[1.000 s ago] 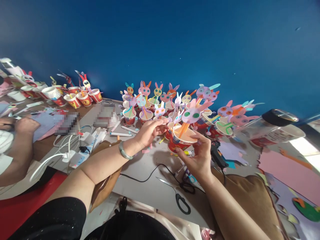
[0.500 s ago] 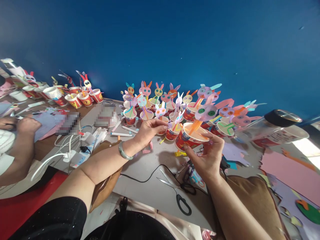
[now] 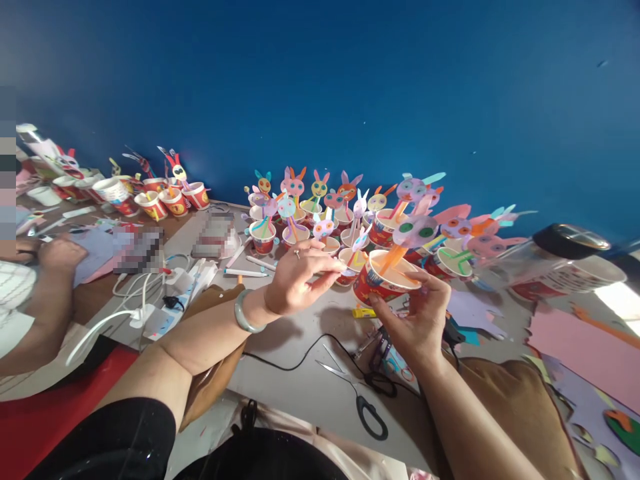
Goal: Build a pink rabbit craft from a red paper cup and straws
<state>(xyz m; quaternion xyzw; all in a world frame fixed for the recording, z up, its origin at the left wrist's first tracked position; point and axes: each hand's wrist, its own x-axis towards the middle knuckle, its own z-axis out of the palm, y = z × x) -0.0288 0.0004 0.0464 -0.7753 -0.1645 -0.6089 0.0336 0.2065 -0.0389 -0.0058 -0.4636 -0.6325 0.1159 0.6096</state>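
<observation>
My right hand (image 3: 417, 313) grips a red paper cup (image 3: 376, 288) by its side, tilted above the table. From that cup rises an orange paper strip bearing a purple rabbit head (image 3: 416, 231) with green eyes and pink ears. My left hand (image 3: 305, 275), with a bangle at the wrist, is just left of the cup. Its thumb and fingertips are pinched together; what is between them, if anything, I cannot make out. Behind the hands stand several cups with paper rabbits (image 3: 320, 185). Grey-handled scissors (image 3: 371, 417) lie on the table (image 3: 290, 383) below.
A clear bottle with a black lid (image 3: 570, 240) is at right, near pink paper sheets (image 3: 575, 340). Power strips (image 3: 183, 287) with white cables lie left. A co-worker's hand (image 3: 63, 257) rests by purple paper. More red cups (image 3: 175, 201) stand against the blue wall.
My left hand has turned and its fingers have come closer together beside the held cup. A small purple disc seen at its fingertips before is not visible now. My right hand still holds the cup.
</observation>
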